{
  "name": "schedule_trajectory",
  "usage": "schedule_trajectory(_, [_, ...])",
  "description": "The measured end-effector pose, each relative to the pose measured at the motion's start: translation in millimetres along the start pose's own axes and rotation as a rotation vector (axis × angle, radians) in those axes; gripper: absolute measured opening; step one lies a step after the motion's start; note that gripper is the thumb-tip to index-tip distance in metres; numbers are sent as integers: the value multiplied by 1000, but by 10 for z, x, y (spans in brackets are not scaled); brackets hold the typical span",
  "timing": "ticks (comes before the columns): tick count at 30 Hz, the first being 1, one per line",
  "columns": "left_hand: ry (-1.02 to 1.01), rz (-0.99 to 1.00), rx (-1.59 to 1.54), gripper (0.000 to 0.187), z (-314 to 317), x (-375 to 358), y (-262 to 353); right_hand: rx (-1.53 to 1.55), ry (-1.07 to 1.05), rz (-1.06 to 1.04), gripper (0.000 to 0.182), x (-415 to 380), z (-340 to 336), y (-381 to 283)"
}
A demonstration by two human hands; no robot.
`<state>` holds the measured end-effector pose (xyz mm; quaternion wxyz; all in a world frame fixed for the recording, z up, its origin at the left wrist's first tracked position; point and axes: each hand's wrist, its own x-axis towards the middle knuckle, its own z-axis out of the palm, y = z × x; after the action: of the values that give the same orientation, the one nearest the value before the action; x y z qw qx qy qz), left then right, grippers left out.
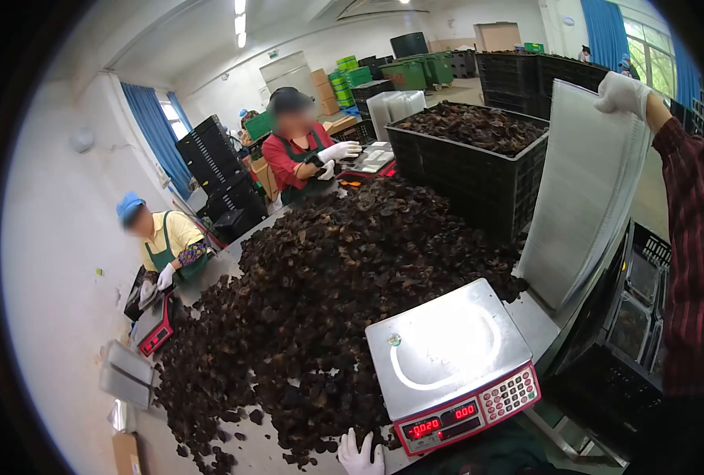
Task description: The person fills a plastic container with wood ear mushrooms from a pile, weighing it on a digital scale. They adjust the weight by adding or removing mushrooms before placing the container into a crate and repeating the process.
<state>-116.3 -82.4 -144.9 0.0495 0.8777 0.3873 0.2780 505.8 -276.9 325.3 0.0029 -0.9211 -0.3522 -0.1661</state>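
Note:
My right hand (624, 96), in a white glove, is closed over the top of a tall stack of clear plastic trays (580, 190) standing on end at the table's right side. My left hand (360, 454), also gloved, rests at the near table edge with fingers spread and nothing in it. Beside it spreads a large pile of dark dried wood ear mushrooms (328, 277). To its right stands a red digital scale (451, 348) with a bare steel plate; its red display reads -0.020 and 0.00.
A black crate (467, 170) full of mushrooms stands at the table's back right. Black crates with packed clear boxes (633, 317) sit low on the right. Two co-workers stand across and left, beside a second scale (368, 162) and a third scale (156, 328). Clear trays (126, 372) lie left.

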Motion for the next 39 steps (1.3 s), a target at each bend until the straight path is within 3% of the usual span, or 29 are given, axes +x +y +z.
schedule_trajectory(3, [1,-10,-14,37,1,-9,-1,-67,45,61,41,45,25,78])
schedule_trajectory(7, [3,-6,-17,38,23,-28,-30,229,222,126,46,39,170,151])
schedule_trajectory(9, [13,-4,-22,38,43,-30,-53,202,875,355,36,-83,194,-90])
schedule_trajectory(10, [13,-2,-21,38,48,-35,-66,349,989,311,24,-149,188,-305])
schedule_trajectory(14, [15,7,-22,38,42,-57,-73,564,1157,-350,13,-632,304,-1673])
schedule_trajectory(15, [14,3,-21,38,40,-55,-71,614,964,-410,7,-786,428,-1959])
schedule_trajectory(16, [18,-2,-20,38,45,-48,-64,511,941,-587,5,-1043,612,-2279])
schedule_trajectory(18, [14,-8,-25,38,34,-62,-57,280,505,-723,7,-1439,1065,-2775])
schedule_trajectory(19, [11,-8,-28,38,34,-48,-63,348,466,-755,5,-1649,1498,-2962])
schedule_trajectory(20, [8,-11,-37,38,28,-54,-69,448,268,-800,7,-1840,1862,-3108])
schedule_trajectory(21, [9,-11,-49,38,30,-64,-74,693,208,-880,12,-2013,2289,-3190])
schedule_trajectory(22, [13,-21,-57,39,59,-82,-91,862,129,-810,12,-2271,2306,-3256])
schedule_trajectory(23, [8,-27,-54,39,83,-93,-104,720,-65,-958,9,-2399,2421,-3223])
schedule_trajectory(24, [4,-32,-53,40,60,-88,-92,687,-127,-1006,8,-2483,2486,-3197])
schedule_trajectory(28, [12,-24,-49,41,78,-37,-92,703,-149,-969,13,-2542,2395,-3164])
schedule_trajectory(30, [-2,-43,-63,44,-1,-50,-43,749,58,-939,25,-2585,2016,-3278])
schedule_trajectory(32, [49,-81,-137,49,-94,-50,11,855,87,-888,20,-2855,1837,-3493])
schedule_trajectory(33, [113,-79,-163,51,-111,-32,16,900,219,-1027,19,-2976,1986,-3633])
schedule_trajectory(34, [170,-75,-156,50,-118,-58,-6,811,12,-1197,19,-3083,2094,-3820])
schedule_trajectory(35, [235,-72,-145,45,-65,-100,-65,939,42,-1088,17,-3401,2283,-4070])
schedule_trajectory(36, [257,-119,-185,42,-24,-119,-103,882,242,-1212,12,-3509,2186,-4176])
schedule_trajectory(37, [270,-162,-225,39,-8,-125,-131,1167,135,-1228,14,-3724,2482,-4426])
schedule_trajectory(38, [304,-164,-204,34,-27,-103,-127,1071,152,-1231,17,-3924,2690,-4608])
schedule_trajectory(39, [293,-165,-191,34,-36,-99,-119,1053,22,-1195,19,-4116,2917,-4773])
